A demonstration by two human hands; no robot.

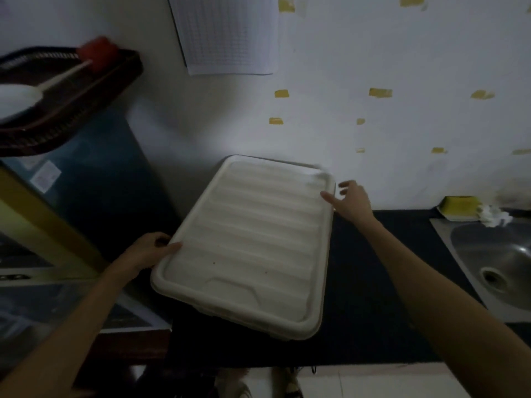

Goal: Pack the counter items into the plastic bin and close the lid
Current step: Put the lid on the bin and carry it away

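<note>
Cream ribbed lid [253,239] lies on top of the plastic bin [218,313], set at a slant on the dark counter [367,297], middle of the scene; only a thin strip of the bin wall shows under the lid's near edge (contents hidden). Left hand [146,252] grips the lid's left rim, thumb on top, fingers curled under the edge; right hand [352,201] sits at the far right corner of the lid, fingers spread and loose, thumb tip touching or just at the rim, blurred so contact is hard to tell. Steel sink [494,262] at the right, near side; yellow sponge [459,208] in a dish at the far right by the wall; dark rack [86,90] at the far left holding a white plate [17,101] and a red-tipped utensil [97,51]; gridded paper [227,33] on the far wall; yellow tape bits [380,92] scattered over the wall.
</note>
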